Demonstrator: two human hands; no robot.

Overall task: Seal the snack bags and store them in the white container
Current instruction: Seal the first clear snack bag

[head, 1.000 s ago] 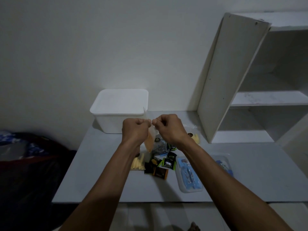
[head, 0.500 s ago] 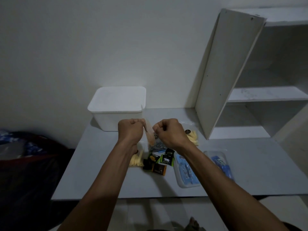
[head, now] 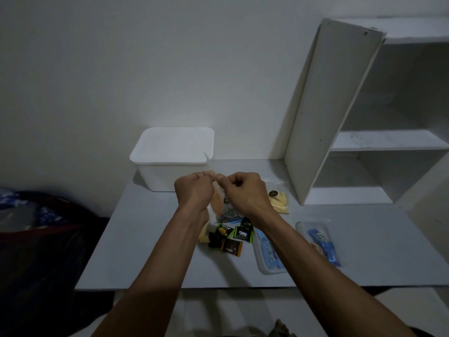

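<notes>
I hold a clear snack bag (head: 220,203) upright above the table, its top edge pinched between my left hand (head: 193,190) and my right hand (head: 245,192), fingertips close together. Orange and dark snacks show inside it. The white container (head: 170,158) stands just behind my hands against the wall, lid on. Another clear bag with yellow sticks (head: 279,199) lies to the right of my right hand. A bag of yellow snacks (head: 203,235) lies partly hidden under my left forearm.
Small dark wrapped sweets (head: 230,238) lie on the grey table (head: 364,251). Two clear bags with blue packets (head: 267,254) (head: 320,239) lie right of them. A white shelf unit (head: 340,117) stands at the back right. Dark bags (head: 36,227) sit left of the table.
My hands have come closer together along the bag's top edge and stayed in front of the container. The camera shifted slightly.
</notes>
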